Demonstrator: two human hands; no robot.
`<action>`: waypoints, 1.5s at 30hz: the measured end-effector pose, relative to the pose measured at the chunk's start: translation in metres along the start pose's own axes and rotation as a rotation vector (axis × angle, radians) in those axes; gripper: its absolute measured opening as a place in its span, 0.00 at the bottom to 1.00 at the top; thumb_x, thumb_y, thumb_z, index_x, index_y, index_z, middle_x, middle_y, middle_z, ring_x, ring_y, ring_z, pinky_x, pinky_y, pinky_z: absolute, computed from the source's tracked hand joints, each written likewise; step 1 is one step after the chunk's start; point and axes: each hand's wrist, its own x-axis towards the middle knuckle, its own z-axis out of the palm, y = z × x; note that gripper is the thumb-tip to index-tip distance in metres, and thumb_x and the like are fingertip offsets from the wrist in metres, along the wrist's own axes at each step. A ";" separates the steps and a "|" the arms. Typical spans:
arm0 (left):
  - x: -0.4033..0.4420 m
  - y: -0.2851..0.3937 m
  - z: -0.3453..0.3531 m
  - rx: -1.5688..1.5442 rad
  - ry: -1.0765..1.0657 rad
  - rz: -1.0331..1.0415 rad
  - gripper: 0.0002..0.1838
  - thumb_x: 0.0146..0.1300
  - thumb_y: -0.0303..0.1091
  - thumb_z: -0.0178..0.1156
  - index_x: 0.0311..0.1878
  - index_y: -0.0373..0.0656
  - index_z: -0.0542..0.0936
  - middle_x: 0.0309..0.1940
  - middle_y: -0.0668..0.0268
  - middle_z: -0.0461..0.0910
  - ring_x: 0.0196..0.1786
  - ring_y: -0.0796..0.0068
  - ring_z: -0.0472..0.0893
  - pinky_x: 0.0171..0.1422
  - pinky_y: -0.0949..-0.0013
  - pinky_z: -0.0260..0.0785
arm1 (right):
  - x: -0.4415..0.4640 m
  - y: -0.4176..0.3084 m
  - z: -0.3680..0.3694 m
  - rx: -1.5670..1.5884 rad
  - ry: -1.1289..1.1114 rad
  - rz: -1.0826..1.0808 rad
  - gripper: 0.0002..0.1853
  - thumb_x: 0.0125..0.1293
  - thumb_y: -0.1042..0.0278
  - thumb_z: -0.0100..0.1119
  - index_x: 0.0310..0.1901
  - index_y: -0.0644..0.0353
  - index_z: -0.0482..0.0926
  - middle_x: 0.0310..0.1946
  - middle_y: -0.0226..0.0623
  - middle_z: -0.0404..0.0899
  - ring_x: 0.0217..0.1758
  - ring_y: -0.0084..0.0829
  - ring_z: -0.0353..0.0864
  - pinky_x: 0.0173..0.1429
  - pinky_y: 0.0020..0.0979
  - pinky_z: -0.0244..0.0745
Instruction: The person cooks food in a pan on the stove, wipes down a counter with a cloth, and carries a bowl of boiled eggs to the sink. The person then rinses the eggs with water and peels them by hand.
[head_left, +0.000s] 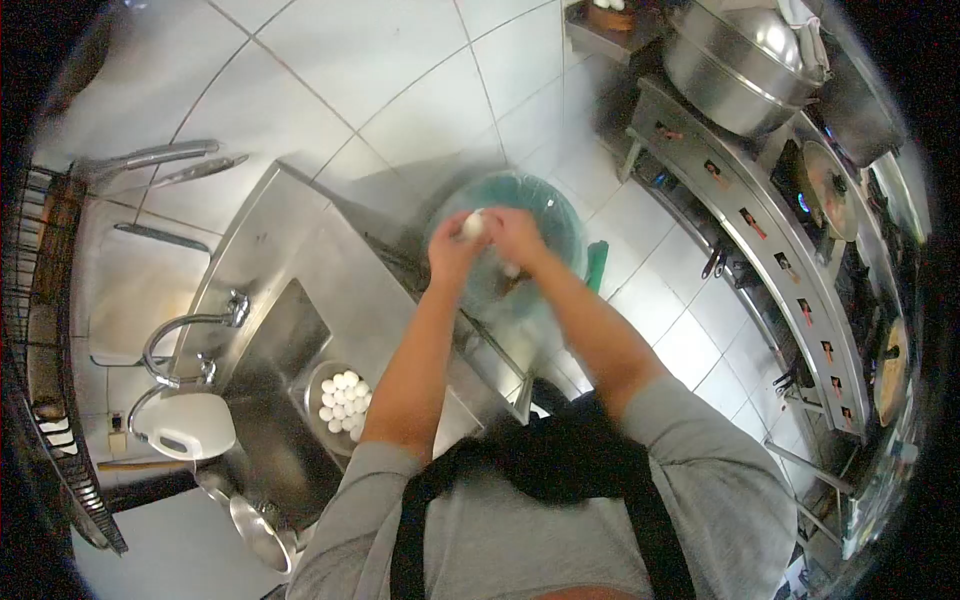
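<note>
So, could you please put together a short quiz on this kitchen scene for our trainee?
1. Multiple choice: the left hand and right hand meet at a white egg. What lies directly below them?
A) the gas range
B) a teal bin
C) the faucet

2. True or false: the bowl of white eggs is on the person's left side.

3. Fill in the colour: the burner flame on the right is ____.

Key:
1. B
2. True
3. Blue
</note>
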 end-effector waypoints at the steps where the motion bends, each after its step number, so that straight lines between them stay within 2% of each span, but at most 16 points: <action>1: 0.000 -0.002 -0.001 0.066 0.004 0.020 0.22 0.49 0.18 0.61 0.49 0.40 0.71 0.40 0.61 0.73 0.40 0.70 0.78 0.43 0.71 0.75 | -0.001 -0.003 -0.001 -0.032 0.003 -0.003 0.14 0.58 0.60 0.48 0.34 0.61 0.78 0.30 0.47 0.78 0.33 0.46 0.78 0.39 0.38 0.72; 4: -0.008 0.014 -0.002 -0.198 -0.054 -0.084 0.22 0.49 0.19 0.62 0.50 0.40 0.71 0.40 0.62 0.74 0.41 0.71 0.78 0.43 0.72 0.75 | 0.004 0.010 0.006 0.032 0.057 0.023 0.13 0.58 0.62 0.48 0.34 0.61 0.79 0.30 0.45 0.79 0.34 0.45 0.78 0.40 0.37 0.72; 8: -0.006 0.009 -0.008 -0.490 -0.120 -0.206 0.22 0.52 0.22 0.62 0.51 0.43 0.70 0.42 0.62 0.75 0.40 0.68 0.78 0.44 0.68 0.74 | 0.006 0.013 0.002 0.000 0.047 0.000 0.13 0.58 0.61 0.49 0.35 0.60 0.79 0.31 0.44 0.79 0.35 0.45 0.78 0.41 0.37 0.72; 11: -0.007 0.011 -0.011 -0.610 -0.092 -0.308 0.22 0.53 0.24 0.62 0.51 0.44 0.69 0.43 0.62 0.75 0.40 0.68 0.78 0.44 0.66 0.73 | 0.007 0.019 0.000 -0.074 0.025 -0.033 0.13 0.59 0.60 0.49 0.35 0.60 0.79 0.32 0.45 0.79 0.35 0.45 0.78 0.42 0.37 0.72; 14: -0.008 0.011 -0.010 -0.689 -0.062 -0.311 0.23 0.51 0.24 0.64 0.51 0.43 0.70 0.40 0.62 0.76 0.38 0.71 0.78 0.37 0.71 0.74 | 0.004 0.011 0.002 -0.102 0.071 -0.100 0.14 0.60 0.58 0.49 0.36 0.61 0.78 0.32 0.46 0.78 0.36 0.45 0.78 0.42 0.38 0.71; 17: -0.010 0.015 -0.003 -0.692 0.030 -0.296 0.24 0.50 0.23 0.64 0.51 0.43 0.70 0.40 0.62 0.76 0.38 0.71 0.78 0.37 0.72 0.74 | -0.005 -0.005 0.005 -0.063 0.095 -0.136 0.16 0.61 0.57 0.48 0.36 0.62 0.78 0.32 0.48 0.78 0.36 0.47 0.77 0.41 0.39 0.71; 20: -0.008 0.011 -0.003 -0.582 0.001 -0.245 0.21 0.52 0.24 0.63 0.49 0.45 0.69 0.40 0.63 0.76 0.39 0.70 0.78 0.41 0.67 0.73 | -0.004 -0.005 0.007 -0.088 0.099 -0.152 0.16 0.61 0.57 0.47 0.35 0.63 0.77 0.31 0.48 0.77 0.35 0.48 0.76 0.41 0.40 0.70; 22: -0.008 0.010 -0.004 -0.572 -0.003 -0.243 0.21 0.51 0.24 0.63 0.49 0.44 0.69 0.40 0.63 0.76 0.39 0.71 0.77 0.40 0.68 0.73 | -0.004 -0.005 0.008 -0.158 0.132 -0.178 0.16 0.62 0.57 0.47 0.33 0.63 0.77 0.30 0.48 0.77 0.35 0.48 0.76 0.40 0.41 0.70; 28: -0.012 0.015 -0.001 -0.474 0.040 -0.174 0.21 0.51 0.25 0.65 0.47 0.44 0.70 0.38 0.64 0.75 0.38 0.72 0.77 0.39 0.71 0.72 | -0.006 -0.004 0.008 0.028 0.029 -0.100 0.16 0.62 0.59 0.45 0.29 0.64 0.74 0.27 0.50 0.76 0.33 0.50 0.75 0.38 0.43 0.69; 32: -0.012 0.015 0.002 -0.383 0.070 -0.151 0.21 0.50 0.25 0.65 0.47 0.44 0.70 0.37 0.65 0.75 0.38 0.72 0.77 0.38 0.70 0.72 | -0.005 0.001 0.009 0.042 0.031 -0.076 0.15 0.62 0.60 0.45 0.31 0.63 0.75 0.28 0.50 0.76 0.33 0.51 0.75 0.38 0.43 0.69; 37: -0.012 0.015 0.001 -0.421 0.042 -0.178 0.20 0.51 0.26 0.64 0.47 0.44 0.69 0.37 0.64 0.75 0.38 0.72 0.77 0.37 0.71 0.72 | -0.006 0.003 0.012 0.032 0.074 -0.004 0.14 0.62 0.60 0.46 0.32 0.63 0.75 0.28 0.50 0.76 0.33 0.51 0.76 0.37 0.43 0.70; 40: -0.012 0.015 0.000 -0.484 0.022 -0.205 0.19 0.52 0.26 0.62 0.48 0.43 0.69 0.38 0.63 0.75 0.38 0.71 0.77 0.37 0.71 0.72 | -0.007 -0.002 0.009 0.004 0.095 -0.036 0.14 0.62 0.59 0.47 0.32 0.62 0.75 0.28 0.50 0.76 0.33 0.51 0.76 0.37 0.44 0.70; 43: -0.011 0.017 0.000 -0.531 0.015 -0.220 0.19 0.53 0.25 0.61 0.48 0.43 0.68 0.38 0.63 0.75 0.38 0.70 0.77 0.37 0.70 0.73 | -0.008 -0.001 0.010 -0.043 0.104 -0.122 0.13 0.63 0.60 0.47 0.36 0.63 0.76 0.26 0.44 0.78 0.24 0.35 0.78 0.31 0.32 0.72; 45: -0.012 0.018 0.000 -0.548 0.007 -0.224 0.19 0.53 0.25 0.60 0.48 0.43 0.68 0.38 0.63 0.75 0.38 0.70 0.77 0.37 0.70 0.73 | -0.007 0.001 0.011 -0.052 0.132 -0.116 0.14 0.63 0.60 0.47 0.35 0.63 0.76 0.26 0.46 0.77 0.26 0.39 0.78 0.34 0.33 0.72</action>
